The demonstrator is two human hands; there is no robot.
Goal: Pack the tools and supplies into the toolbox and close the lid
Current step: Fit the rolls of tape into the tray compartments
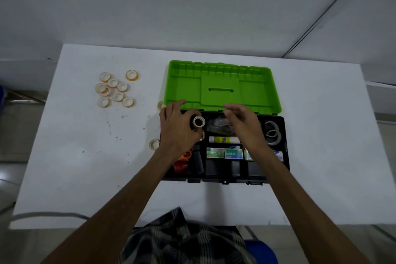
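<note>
The black toolbox (225, 179) lies open on the white table, its green lid (222, 85) tilted back. My left hand (176, 126) is over the box's left compartment and grips a small clear tape roll (198, 121). My right hand (244, 126) hovers over the middle of the box with its fingers loosely curled and holds nothing. Inside lie green staple boxes (225, 153), a glue stick (224, 140), a plastic bag of small parts (218, 125), grey tape rolls (272, 133) and red and orange items (182, 163). Several small tape rolls (114, 89) lie loose at the table's left.
Two more small tape rolls sit just left of the box, one (154, 144) by its side wall and one (160, 105) by the lid's corner. The table (75, 167) ends at a grey wall behind. A cable (49, 214) runs along the front left edge.
</note>
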